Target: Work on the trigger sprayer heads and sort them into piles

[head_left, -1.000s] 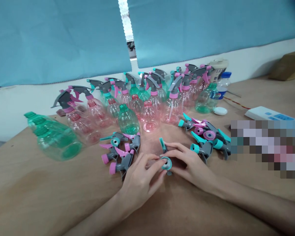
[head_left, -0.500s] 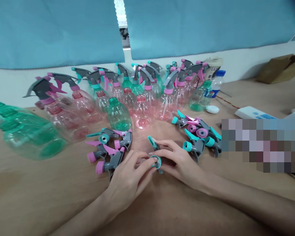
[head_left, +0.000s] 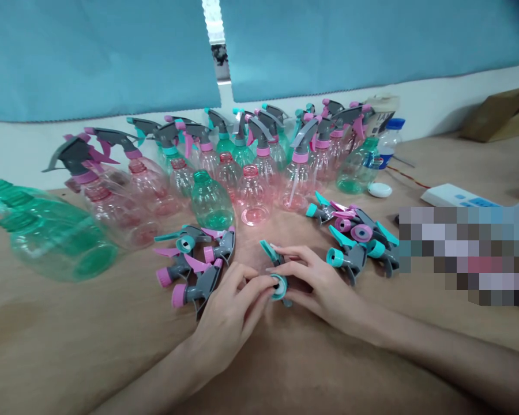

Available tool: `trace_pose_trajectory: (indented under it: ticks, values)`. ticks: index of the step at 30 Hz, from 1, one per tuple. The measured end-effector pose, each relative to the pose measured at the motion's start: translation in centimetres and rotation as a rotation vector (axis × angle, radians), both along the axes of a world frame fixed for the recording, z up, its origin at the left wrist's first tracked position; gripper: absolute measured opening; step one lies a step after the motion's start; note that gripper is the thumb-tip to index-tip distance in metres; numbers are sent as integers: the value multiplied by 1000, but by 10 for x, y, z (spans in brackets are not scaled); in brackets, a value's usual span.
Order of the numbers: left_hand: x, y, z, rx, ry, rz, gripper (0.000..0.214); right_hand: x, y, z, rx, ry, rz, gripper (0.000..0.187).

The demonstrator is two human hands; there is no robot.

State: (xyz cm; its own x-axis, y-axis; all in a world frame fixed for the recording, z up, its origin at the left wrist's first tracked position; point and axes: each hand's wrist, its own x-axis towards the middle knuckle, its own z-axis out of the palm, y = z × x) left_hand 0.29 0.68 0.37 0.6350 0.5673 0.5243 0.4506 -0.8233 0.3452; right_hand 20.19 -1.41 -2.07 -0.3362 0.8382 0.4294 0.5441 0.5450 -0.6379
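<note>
Between my hands is a grey trigger spray head (head_left: 279, 287) with a teal collar and teal trigger, its collar opening turned up towards me and a whitish part showing inside. My right hand (head_left: 322, 288) grips its body from the right. The fingers of my left hand (head_left: 233, 305) are pinched together at the left rim of the collar, a fingertip reaching over the opening. Beside my left hand lie loose spray heads (head_left: 194, 288) with pink and teal collars. Another group of spray heads (head_left: 350, 256) lies right of my right hand.
Behind stand several pink and green clear bottles, some with spray heads, such as an open green bottle (head_left: 211, 202). Green bottles (head_left: 56, 242) lean or lie at left. A blue-capped bottle (head_left: 389, 144), white oval object (head_left: 379, 189), power strip (head_left: 458, 196) and cardboard box (head_left: 499, 115) are at right.
My left fingertip has drawn back a little from the middle of the collar to its rim, so more of the opening shows. The view has shifted slightly; my right hand keeps its hold.
</note>
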Motion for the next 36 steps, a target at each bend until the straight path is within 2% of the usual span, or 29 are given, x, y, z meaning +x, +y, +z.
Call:
trace_pose_trajectory:
  ticks: [6,13,19,24,30,36]
  values:
    - [0,-1,1,-63,-14,6,12,1,0,0,30,-19,-15,22]
    - [-1,-5,-3,100,4,44,19,2,-2,-1,68,-18,-64,24]
    - [3,-16,-4,126,100,46,27,3,-4,0,35,9,-82,24]
    - [4,-22,-6,74,114,41,30,4,-3,-1,36,51,-52,21]
    - [-2,-9,-5,-135,117,-53,32,7,-1,1,43,60,11,19]
    - [-5,1,-3,-131,165,-94,29,7,0,1,37,74,17,19]
